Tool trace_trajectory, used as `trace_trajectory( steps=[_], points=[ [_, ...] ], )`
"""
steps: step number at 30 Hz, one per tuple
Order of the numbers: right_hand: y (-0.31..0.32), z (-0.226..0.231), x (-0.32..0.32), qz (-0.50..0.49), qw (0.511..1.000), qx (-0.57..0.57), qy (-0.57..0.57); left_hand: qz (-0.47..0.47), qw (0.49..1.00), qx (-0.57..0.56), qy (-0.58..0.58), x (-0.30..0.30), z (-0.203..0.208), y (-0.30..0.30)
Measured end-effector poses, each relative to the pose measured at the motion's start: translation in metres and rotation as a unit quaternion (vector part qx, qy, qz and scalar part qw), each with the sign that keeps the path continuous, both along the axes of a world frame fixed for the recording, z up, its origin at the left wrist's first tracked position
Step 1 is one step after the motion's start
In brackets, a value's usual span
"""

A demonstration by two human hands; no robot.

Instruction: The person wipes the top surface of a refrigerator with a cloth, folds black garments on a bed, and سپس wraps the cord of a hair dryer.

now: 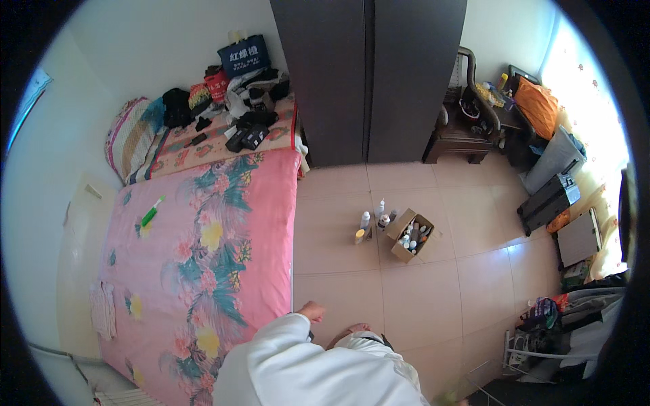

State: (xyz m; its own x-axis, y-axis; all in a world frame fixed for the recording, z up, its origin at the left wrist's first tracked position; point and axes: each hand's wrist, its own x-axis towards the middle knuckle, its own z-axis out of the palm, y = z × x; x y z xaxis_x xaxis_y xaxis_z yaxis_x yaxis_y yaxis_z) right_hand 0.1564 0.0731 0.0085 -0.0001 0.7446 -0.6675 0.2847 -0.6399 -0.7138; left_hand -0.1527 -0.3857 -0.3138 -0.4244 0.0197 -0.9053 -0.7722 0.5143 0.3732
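Note:
My left hand (313, 311) comes out of a white sleeve beside the near right edge of the bed. Its fingers are curled closed, and anything inside them is hidden. Close to my body, my right hand (349, 332) shows only in part at the white cuff; I cannot make out its fingers. Farther off on the tiled floor stands an open cardboard box (400, 252) packed with several bottles. Just left of the box are a white bottle (365, 219), an orange-topped container (359, 236) and a white bottle with a narrow nozzle (381, 207). Both hands are apart from these.
A bed (271, 271) with a pink flowered cover fills the left; a green brush (149, 215) lies on it. Behind stand a dark wardrobe (332, 81) and a wooden chair (462, 142). A black suitcase (550, 201) and a clothes-laden rack (555, 354) line the right.

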Motion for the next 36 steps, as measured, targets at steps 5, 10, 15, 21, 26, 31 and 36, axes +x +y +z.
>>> trace_trajectory(
  steps=[5, 10, 15, 21, 26, 31, 36],
  points=[
    [0.019, -0.079, 0.062, 0.055, 0.996, -0.046, -0.058, 0.075, 0.996, -0.035, -0.014, 0.015, -0.020, -0.038],
    [0.056, -0.139, 0.087, 0.153, 0.981, -0.075, -0.094, -0.005, 0.998, -0.059, -0.014, -0.001, -0.026, -0.022],
    [0.108, -0.196, 0.070, 0.307, 0.946, -0.075, -0.073, -0.188, 0.970, 0.020, 0.153, -0.044, -0.026, 0.048],
    [0.175, -0.261, 0.004, 0.538, 0.833, 0.054, -0.115, 0.007, 0.985, 0.038, 0.168, -0.036, 0.047, 0.113],
    [0.195, -0.221, -0.049, 0.457, 0.888, 0.038, -0.026, -0.081, 0.987, 0.013, 0.137, 0.014, 0.023, 0.110],
    [0.275, -0.262, -0.001, 0.496, 0.862, 0.044, -0.094, -0.024, 0.999, -0.047, 0.013, 0.061, 0.056, 0.145],
    [0.305, -0.295, 0.067, 0.440, 0.886, -0.040, -0.138, -0.054, 0.998, -0.028, 0.001, 0.049, 0.083, 0.196]
  ],
)
